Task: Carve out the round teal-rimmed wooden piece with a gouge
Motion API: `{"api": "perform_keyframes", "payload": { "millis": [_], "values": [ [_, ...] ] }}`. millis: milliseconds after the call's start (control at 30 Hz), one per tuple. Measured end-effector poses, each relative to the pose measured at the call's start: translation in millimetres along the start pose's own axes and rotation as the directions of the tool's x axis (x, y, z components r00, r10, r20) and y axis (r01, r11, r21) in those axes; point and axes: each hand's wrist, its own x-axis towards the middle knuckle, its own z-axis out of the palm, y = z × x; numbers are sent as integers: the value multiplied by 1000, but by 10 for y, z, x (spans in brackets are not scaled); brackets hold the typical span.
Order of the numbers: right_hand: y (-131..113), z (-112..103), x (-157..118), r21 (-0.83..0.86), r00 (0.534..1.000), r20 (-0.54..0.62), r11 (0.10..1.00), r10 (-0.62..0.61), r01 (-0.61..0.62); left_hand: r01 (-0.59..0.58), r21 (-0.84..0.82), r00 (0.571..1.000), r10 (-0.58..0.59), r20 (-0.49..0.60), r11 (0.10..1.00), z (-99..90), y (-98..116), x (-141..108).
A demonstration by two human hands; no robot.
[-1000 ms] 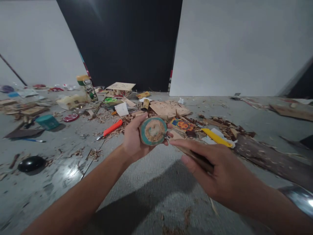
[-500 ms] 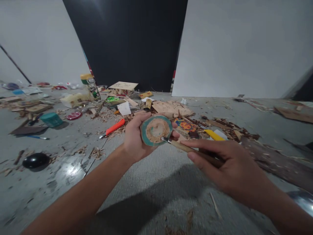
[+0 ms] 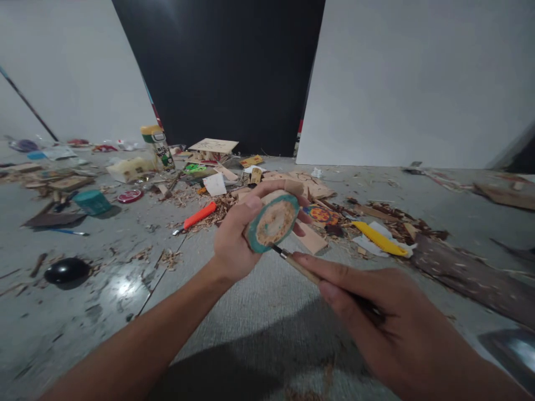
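Note:
My left hand [image 3: 236, 236] is wrapped round a small round wooden disc [image 3: 276, 218], held up above the floor. Its teal-painted rim surrounds a rough, bare hollow with a paler patch in the middle. In my right hand [image 3: 376, 301] is a wood carving tool [image 3: 307, 273] with a wooden handle and a dark metal tip. The tip meets the lower edge of the hollow, at the teal rim. My right fingers cover the back end of the handle. The disc is tilted, its face turned towards the right.
An orange utility knife [image 3: 199, 216] lies left of the disc, a yellow knife [image 3: 380, 239] to the right. Wood shavings [image 3: 228, 201], a painted piece [image 3: 321, 215], a bark-covered slab [image 3: 468, 273], a teal block [image 3: 92, 203] and a black rounded object [image 3: 67, 272] are scattered on the floor.
The disc has turned in my left hand, so its face looks more to the right. The carving tool's tip has shifted left and slightly down along the rim.

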Motion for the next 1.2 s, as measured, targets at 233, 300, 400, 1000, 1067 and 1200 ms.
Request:
{"api": "perform_keyframes", "payload": {
  "millis": [233, 300, 400, 1000, 1067, 1200],
  "values": [
    [-53, 13, -25, 51, 999, -39, 998, 33, -31, -137, 148, 982, 154, -110, 980, 59, -15, -93],
    [-62, 11, -26, 75, 998, -51, 996, 48, -44, -146, 150, 979, 164, -120, 978, 84, -4, -109],
    [-70, 6, -34, 95, 996, -64, 994, 65, -59, -165, 136, 979, 179, -95, 977, 95, 13, -115],
    [-68, 46, -73, 167, 992, -54, 981, 111, -101, -367, 63, 930, 365, 48, 928, 51, 20, -46],
    [-76, 50, -61, 207, 992, -44, 972, 122, -110, -384, 69, 923, 380, 58, 921, 30, -1, -36],
    [-79, 85, -61, 246, 986, -56, 959, 157, -139, -333, 93, 943, 329, 56, 938, 31, -30, -49]
  ]
}}
